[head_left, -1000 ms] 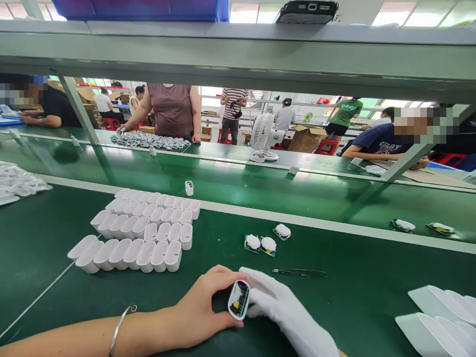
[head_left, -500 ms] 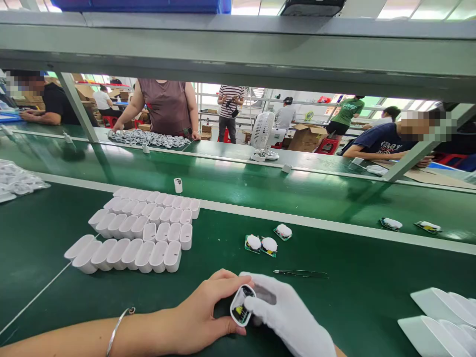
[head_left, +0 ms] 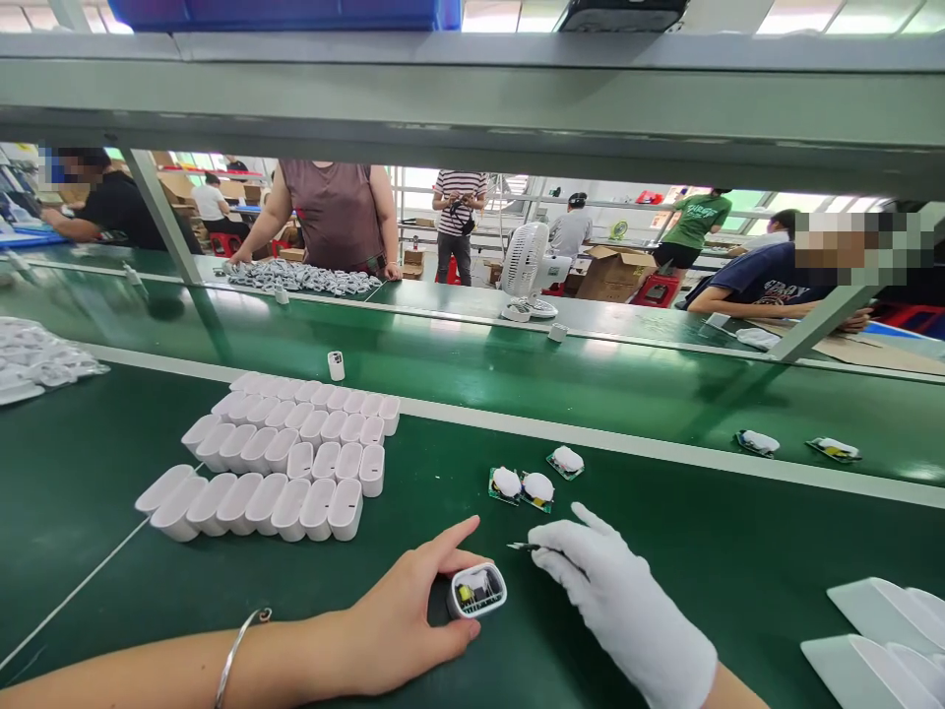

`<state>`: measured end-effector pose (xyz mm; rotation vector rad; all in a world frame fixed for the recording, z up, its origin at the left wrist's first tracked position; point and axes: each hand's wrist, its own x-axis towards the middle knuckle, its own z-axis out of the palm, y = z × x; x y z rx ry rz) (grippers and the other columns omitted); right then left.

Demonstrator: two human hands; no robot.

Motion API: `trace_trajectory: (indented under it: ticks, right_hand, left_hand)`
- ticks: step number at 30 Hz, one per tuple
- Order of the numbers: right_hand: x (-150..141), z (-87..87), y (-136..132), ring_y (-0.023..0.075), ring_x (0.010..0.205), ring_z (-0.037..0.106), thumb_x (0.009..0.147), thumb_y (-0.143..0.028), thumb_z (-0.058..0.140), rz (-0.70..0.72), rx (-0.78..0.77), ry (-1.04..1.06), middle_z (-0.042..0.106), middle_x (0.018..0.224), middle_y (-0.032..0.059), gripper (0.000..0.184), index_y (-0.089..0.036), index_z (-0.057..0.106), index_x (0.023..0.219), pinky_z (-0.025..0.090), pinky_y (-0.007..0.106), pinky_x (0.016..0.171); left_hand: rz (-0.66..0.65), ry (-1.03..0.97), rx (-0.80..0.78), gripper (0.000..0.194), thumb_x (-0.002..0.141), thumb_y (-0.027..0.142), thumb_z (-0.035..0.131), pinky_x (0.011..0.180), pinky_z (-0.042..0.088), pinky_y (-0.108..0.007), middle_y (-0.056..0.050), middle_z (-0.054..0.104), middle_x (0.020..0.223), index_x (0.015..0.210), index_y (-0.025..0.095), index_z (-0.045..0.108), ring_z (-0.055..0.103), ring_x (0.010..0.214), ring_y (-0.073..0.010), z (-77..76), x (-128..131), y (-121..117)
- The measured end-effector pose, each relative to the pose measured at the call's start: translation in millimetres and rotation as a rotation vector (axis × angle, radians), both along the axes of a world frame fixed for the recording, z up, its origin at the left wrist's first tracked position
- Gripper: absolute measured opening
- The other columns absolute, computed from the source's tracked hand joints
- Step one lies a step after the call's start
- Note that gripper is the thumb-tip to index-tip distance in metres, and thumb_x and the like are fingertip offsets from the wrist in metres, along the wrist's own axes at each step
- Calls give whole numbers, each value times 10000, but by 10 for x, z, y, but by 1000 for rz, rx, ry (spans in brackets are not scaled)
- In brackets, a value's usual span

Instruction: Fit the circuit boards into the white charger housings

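Observation:
My bare left hand (head_left: 391, 620), a bangle on its wrist, is closed round a white plug housing (head_left: 476, 589) that lies on the green mat with its open end up. A small circuit board shows inside it. My gloved right hand (head_left: 612, 601) sits just right of the housing, thumb and forefinger pinched on dark tweezers (head_left: 521, 547) whose tip pokes out to the left; the other fingers are spread above them. Three small circuit boards with white caps (head_left: 524, 485) lie just beyond both hands.
Rows of empty white housings (head_left: 281, 463) stand at the left. White plastic parts (head_left: 878, 630) lie at the lower right. A lone housing (head_left: 336, 365) and two boards (head_left: 757, 441) ride the green conveyor. Behind it are a fan (head_left: 524, 266) and several co-workers.
My right hand has let go of the housing and moved right onto the tweezers, drawing them leftward. The housing has been tipped from facing me to open end up. The conveyor items have drifted left.

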<state>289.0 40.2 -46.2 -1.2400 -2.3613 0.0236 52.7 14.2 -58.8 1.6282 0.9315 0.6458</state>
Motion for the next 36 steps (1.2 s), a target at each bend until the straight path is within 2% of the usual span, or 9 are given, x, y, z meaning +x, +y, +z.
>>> trace_trajectory:
  ticks: [2, 5, 8, 11, 14, 19, 29, 33, 36]
  right_hand:
    - [-109, 34, -93, 103, 578, 596, 909, -94, 360, 88, 127, -3, 654, 671, -68, 271, -244, 576, 845, 343, 400, 1013]
    - [-195, 77, -176, 95, 531, 523, 887, -13, 309, 73, 255, -40, 593, 614, -77, 346, -237, 557, 794, 237, 413, 1050]
    - [-229, 87, -195, 109, 530, 496, 851, 24, 314, 43, 307, -98, 585, 620, -62, 358, -232, 549, 764, 284, 383, 985]
    - [-254, 101, -195, 124, 560, 491, 802, 67, 328, 46, 330, -144, 601, 651, -49, 371, -233, 545, 774, 348, 307, 822]
    - [-276, 139, -206, 132, 555, 433, 787, 67, 346, 38, 339, -121, 595, 649, -46, 352, -233, 530, 760, 328, 274, 711]
    - [-298, 179, -234, 141, 537, 378, 781, 67, 359, 22, 370, -152, 574, 616, -43, 344, -231, 527, 742, 271, 283, 647]
    - [-395, 160, -205, 113, 509, 376, 751, 47, 469, 71, 355, -250, 563, 623, -56, 267, -216, 508, 730, 188, 321, 637]
    - [-291, 237, -206, 104, 534, 422, 635, 123, 406, 35, 299, -166, 606, 664, -60, 364, -215, 508, 723, 195, 326, 657]
    - [-309, 248, -212, 100, 555, 445, 617, 122, 395, 23, 289, -96, 619, 672, -63, 395, -225, 527, 754, 212, 322, 685]
  left_hand:
    - [-12, -11, 27, 742, 732, 131, 571, 1040, 412, -342, -92, 611, 1285, 1425, 123, 305, 569, 1173, -208, -6, 10, 9]
    - [-6, -3, 41, 733, 738, 134, 563, 1011, 441, -330, -101, 613, 1282, 1423, 110, 302, 574, 1173, -209, -15, 15, 14]
    - [1, 7, 46, 735, 742, 137, 571, 1024, 431, -339, -97, 619, 1276, 1427, 116, 304, 582, 1163, -210, -27, 17, 11]
    - [-6, -14, 45, 733, 736, 124, 569, 1018, 436, -342, -80, 630, 1262, 1425, 139, 319, 588, 1154, -211, -38, 22, 8]
    - [4, -34, 54, 736, 730, 112, 565, 1021, 434, -340, -79, 639, 1249, 1424, 132, 319, 590, 1150, -211, -46, 28, 8]
    - [6, -31, 53, 740, 735, 129, 575, 1044, 416, -357, -63, 638, 1253, 1427, 163, 318, 583, 1162, -216, -44, 30, 6]
    - [1, -2, 71, 767, 740, 116, 572, 1051, 391, -390, -58, 649, 1233, 1448, 197, 287, 606, 1111, -214, -59, 31, 10]
    - [-4, -5, 37, 770, 746, 119, 577, 1035, 415, -377, -55, 637, 1250, 1453, 206, 284, 594, 1135, -220, -47, 29, 4]
    - [3, 8, 49, 770, 741, 119, 587, 1032, 414, -381, -55, 640, 1244, 1449, 212, 299, 595, 1127, -225, -67, 35, 2]
